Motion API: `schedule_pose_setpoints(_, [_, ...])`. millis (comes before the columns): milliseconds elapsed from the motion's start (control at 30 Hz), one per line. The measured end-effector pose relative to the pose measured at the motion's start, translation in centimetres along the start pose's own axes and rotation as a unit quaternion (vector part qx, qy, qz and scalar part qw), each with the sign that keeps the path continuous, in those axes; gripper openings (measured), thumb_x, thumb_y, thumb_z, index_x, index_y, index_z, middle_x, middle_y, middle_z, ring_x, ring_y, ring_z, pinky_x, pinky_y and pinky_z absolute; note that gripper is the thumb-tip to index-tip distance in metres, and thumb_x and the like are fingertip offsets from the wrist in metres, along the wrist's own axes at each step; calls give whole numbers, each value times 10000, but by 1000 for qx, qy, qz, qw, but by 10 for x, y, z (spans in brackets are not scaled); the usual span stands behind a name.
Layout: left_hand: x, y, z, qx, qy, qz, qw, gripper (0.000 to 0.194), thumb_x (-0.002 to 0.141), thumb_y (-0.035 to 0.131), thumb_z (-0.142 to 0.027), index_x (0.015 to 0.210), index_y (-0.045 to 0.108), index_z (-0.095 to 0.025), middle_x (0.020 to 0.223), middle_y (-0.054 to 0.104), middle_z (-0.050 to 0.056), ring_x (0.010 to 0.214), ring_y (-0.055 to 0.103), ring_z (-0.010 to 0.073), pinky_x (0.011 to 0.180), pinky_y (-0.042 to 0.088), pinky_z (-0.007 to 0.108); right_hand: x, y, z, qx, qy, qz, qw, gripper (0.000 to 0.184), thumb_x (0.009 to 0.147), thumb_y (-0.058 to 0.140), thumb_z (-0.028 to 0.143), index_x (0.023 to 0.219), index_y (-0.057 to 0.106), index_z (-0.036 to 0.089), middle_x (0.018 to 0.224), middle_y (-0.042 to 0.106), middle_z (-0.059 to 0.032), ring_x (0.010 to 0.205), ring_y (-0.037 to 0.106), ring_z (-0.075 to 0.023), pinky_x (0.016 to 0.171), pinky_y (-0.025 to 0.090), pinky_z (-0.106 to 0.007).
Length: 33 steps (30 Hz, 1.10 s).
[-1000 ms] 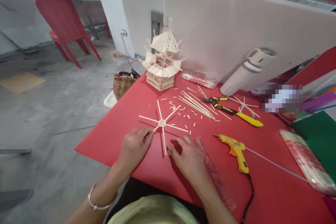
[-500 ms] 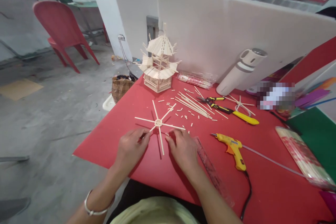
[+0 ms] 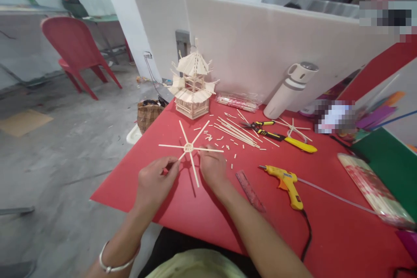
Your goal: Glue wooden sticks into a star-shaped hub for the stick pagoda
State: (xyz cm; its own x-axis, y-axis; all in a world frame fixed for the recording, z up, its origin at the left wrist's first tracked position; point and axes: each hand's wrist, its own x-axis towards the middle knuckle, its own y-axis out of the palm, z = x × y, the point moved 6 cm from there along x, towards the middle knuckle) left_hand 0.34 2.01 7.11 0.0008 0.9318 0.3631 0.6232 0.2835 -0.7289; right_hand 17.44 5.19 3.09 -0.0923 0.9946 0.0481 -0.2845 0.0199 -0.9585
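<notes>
A six-spoked frame of thin wooden sticks [image 3: 188, 147], with a small ring at its hub, is tilted just above the red tabletop. My left hand [image 3: 158, 178] pinches the end of its lower-left spoke between thumb and forefinger. Beneath the right-hand spoke, close to the hub, is my right hand [image 3: 213, 167] with its fingers curled. That spoke crosses in front of the fingers, so whatever they hold is hidden. Short cut stick pieces [image 3: 222, 147] lie scattered beyond the right hand, beside a bundle of long sticks [image 3: 236, 132].
A stick pagoda model [image 3: 193, 89] stands at the back left. Yellow-handled cutters [image 3: 260, 127], a yellow glue gun [image 3: 286, 184], a ruler [image 3: 249, 191], a white bottle [image 3: 289, 91] and bagged sticks [image 3: 374, 189] occupy the right. The red table's [image 3: 110, 193] left edge is near my left hand.
My right hand has moved from beyond the lower spoke inward and up, under the right spoke. The left hand keeps its pinch, and the frame is raised and shifted slightly left in view.
</notes>
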Motion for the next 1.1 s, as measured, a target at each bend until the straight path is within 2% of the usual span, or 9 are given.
schedule_pose_setpoints(133, [1,-9,4,9,-16,-11,1000,259,870,563,-401,788,737,-227,733,751,-13,572,623,129,645,481,244,-49,-3,6,27,-76,25,996,376,1032,335,215,1219,661,224,1218,698,-59,1120,613,-183,966,440,-282])
schedule_pose_setpoints(233, [0,-7,7,1,-29,-2,1000,259,863,566,-404,796,741,-225,737,753,-16,564,620,127,634,474,244,-100,8,31,87,-266,97,955,537,1056,327,432,1524,406,181,1589,417,-68,1454,369,-191,1211,267,-354])
schedule_pose_setpoints(300, [1,-3,7,-8,-33,3,999,249,859,569,-396,811,745,-227,751,758,-17,564,622,124,633,475,240,-108,16,38,90,-319,147,932,610,1057,282,505,1570,324,177,1655,270,-53,1528,233,-188,1267,148,-397])
schedule_pose_setpoints(533, [5,0,-11,-6,3,-1,1000,251,860,558,-381,800,741,-222,780,772,-2,578,628,129,652,495,235,-20,1,-9,29,-144,131,980,734,1033,306,545,1582,261,60,1658,153,-145,1560,95,-259,1274,108,-479])
schedule_pose_setpoints(667, [2,3,-12,-11,-4,7,1000,259,875,551,-385,813,740,-219,790,773,-2,602,647,130,668,499,234,-65,-6,4,65,-218,118,966,744,1025,339,545,1606,196,103,1664,126,-122,1560,98,-233,1283,98,-436])
schedule_pose_setpoints(767, [1,10,-14,-19,-3,19,1000,255,873,549,-375,821,742,-216,768,768,-3,613,658,131,661,496,229,-99,9,23,93,-305,190,929,676,1047,264,540,1596,257,145,1661,168,-88,1552,152,-201,1277,146,-404])
schedule_pose_setpoints(967, [1,4,-20,5,20,5,1000,244,868,556,-367,814,742,-218,801,778,4,601,647,133,671,501,236,-39,8,-10,34,-154,121,980,730,1034,304,537,1575,275,47,1645,193,-160,1549,163,-258,1282,97,-457])
schedule_pose_setpoints(1033, [-1,-1,-15,12,12,-6,1000,249,870,558,-379,819,743,-220,796,777,6,598,647,136,675,504,240,-43,-1,-15,30,-136,105,985,742,1031,310,535,1571,272,28,1646,168,-177,1552,143,-274,1280,92,-477])
schedule_pose_setpoints(1100, [-4,-3,-10,12,2,-10,1000,254,870,558,-388,818,743,-222,777,772,4,588,642,137,674,504,241,-69,-4,-4,54,-192,111,974,739,1026,322,553,1584,265,72,1653,161,-147,1556,125,-249,1286,80,-447])
